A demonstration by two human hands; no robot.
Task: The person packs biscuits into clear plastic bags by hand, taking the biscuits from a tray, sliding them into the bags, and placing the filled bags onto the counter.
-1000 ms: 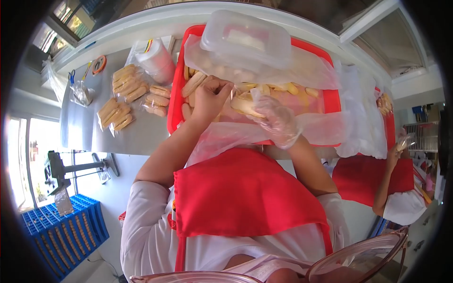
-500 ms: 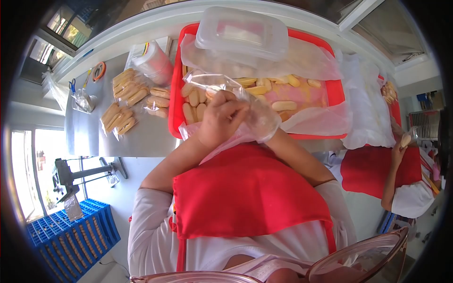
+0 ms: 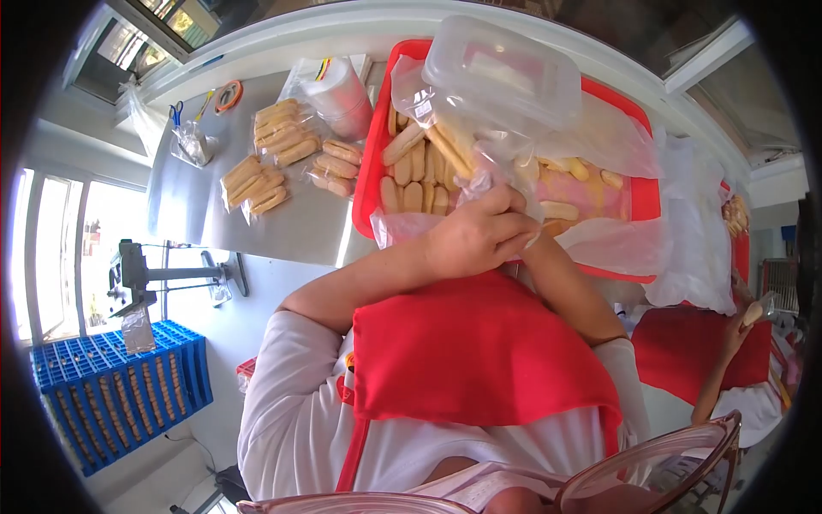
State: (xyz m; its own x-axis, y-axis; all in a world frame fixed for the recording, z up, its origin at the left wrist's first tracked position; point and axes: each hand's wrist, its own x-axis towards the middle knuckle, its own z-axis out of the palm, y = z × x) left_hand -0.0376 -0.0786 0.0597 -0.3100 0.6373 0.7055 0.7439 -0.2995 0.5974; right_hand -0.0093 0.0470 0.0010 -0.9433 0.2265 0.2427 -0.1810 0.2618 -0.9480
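Note:
My left hand (image 3: 486, 230) is closed, its fingers pressed round the gathered end of a clear plastic bag (image 3: 425, 104). Finger-shaped biscuits (image 3: 449, 147) show inside the bag, which tilts up over the red tray (image 3: 366, 201). My right hand (image 3: 524, 167), in a clear plastic glove, lies behind the left one at the bag's gathered end. Its fingers are mostly hidden. Beneath the bag, loose finger biscuits (image 3: 416, 163) lie in rows in the tray.
Filled biscuit bags (image 3: 254, 182) and a clear plastic roll (image 3: 341, 90) stand left of the tray. A plastic container (image 3: 505, 73) sits on the tray's far side. Blue crates (image 3: 120, 377) stand lower left. A co-worker's hand (image 3: 743, 321) holds a biscuit at right.
The view has swung left, so the table appears further right. The biscuit-filled bag now shows above my hands, and my left hand has moved across in front of my right.

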